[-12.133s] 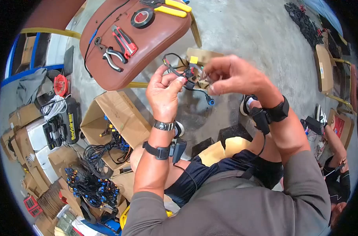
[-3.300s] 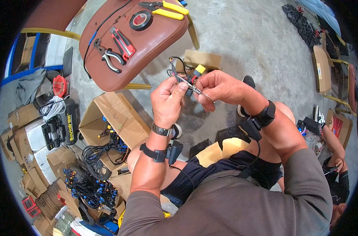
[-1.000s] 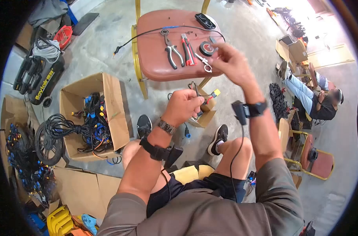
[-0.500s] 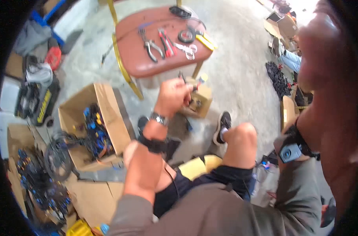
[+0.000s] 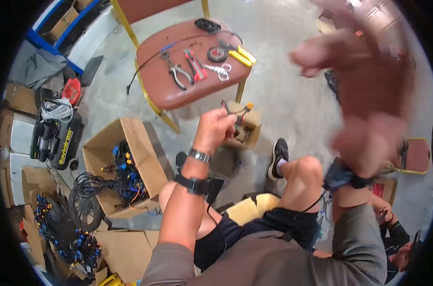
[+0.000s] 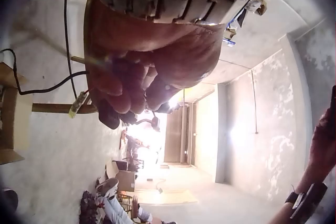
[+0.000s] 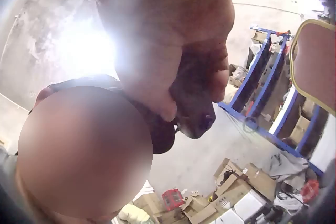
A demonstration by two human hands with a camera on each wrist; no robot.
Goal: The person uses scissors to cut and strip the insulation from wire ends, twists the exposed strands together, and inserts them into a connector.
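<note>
The left hand (image 5: 214,127) pinches a wire harness (image 5: 245,110) on the near side of the chair (image 5: 155,90); its thin dark leads fork, one ending rightward in an orange-yellow connector (image 5: 249,105). The right hand (image 5: 369,86), raised right, blurs; I cannot tell its grip.

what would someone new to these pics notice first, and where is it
Probably the right hand, large and blurred at the head view's upper right. Next come the brown chair with tools on its seat and, below it, the left hand holding yellow-ended wiring. At left, an open cardboard box holds tangled cables.
</note>
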